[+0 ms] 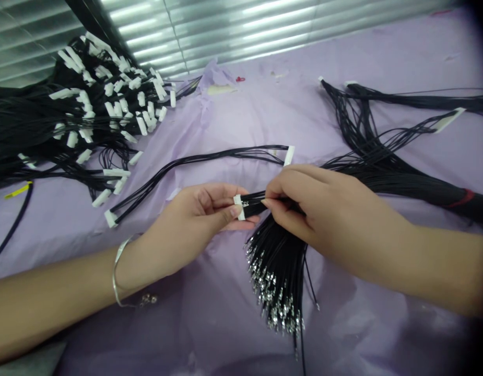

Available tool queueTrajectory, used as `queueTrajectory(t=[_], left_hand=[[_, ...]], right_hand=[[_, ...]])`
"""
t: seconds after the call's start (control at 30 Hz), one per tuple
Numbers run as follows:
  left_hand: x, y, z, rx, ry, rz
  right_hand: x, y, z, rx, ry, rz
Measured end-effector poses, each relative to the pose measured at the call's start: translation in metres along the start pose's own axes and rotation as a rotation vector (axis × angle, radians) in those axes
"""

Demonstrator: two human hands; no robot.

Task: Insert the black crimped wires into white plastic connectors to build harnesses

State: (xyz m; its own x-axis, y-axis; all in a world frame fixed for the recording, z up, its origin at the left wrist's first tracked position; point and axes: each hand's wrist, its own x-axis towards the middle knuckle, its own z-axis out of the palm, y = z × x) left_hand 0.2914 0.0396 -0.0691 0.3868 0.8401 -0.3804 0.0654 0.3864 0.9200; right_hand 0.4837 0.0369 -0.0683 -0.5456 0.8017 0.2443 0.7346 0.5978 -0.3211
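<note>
Between the thumb and fingers of my left hand [194, 224] is a small white connector housing [238, 207]. Black wires run from its right side toward my right hand [315, 209], whose thumb and forefinger pinch a black wire [257, 195] close to the housing. Below my right hand fans out a thick bundle of black wires [280, 261] with bare silver terminals at the ends. Just behind my hands lies a finished-looking wire harness [194, 158], black wires with a white connector at each end.
A large heap of black harnesses with white connectors [116, 109] fills the back left. More black wires [382, 151] lie at the right, tied with a red band [462, 198]. Purple sheeting [249, 115] covers the table; window blinds [233, 26] stand behind. A yellow-tagged black cable [19, 190] lies far left.
</note>
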Motion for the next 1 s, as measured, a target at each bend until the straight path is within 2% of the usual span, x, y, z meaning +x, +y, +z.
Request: queueTrajectory(t=[0.27,0.5,0.67,1.0], left_hand=[[0.0004,-0.0005,0.0017,-0.077,0.012,0.0],[0.0014,0.0003,0.0015,-0.095,0.021,-0.004],[0.0013,-0.0004,0.0008,-0.076,0.006,-0.001],[0.0016,0.0032,0.0023,-0.056,0.014,-0.019]], right_hand=[[-0.0031,-0.0008,0.0028,-0.027,0.024,-0.027],[-0.0024,-0.0018,0.0011,0.124,-0.036,0.041],[-0.0019,0.0001,0.0012,0.13,-0.057,0.03],[0.003,-0.0019,-0.0027,0.125,-0.104,0.103]])
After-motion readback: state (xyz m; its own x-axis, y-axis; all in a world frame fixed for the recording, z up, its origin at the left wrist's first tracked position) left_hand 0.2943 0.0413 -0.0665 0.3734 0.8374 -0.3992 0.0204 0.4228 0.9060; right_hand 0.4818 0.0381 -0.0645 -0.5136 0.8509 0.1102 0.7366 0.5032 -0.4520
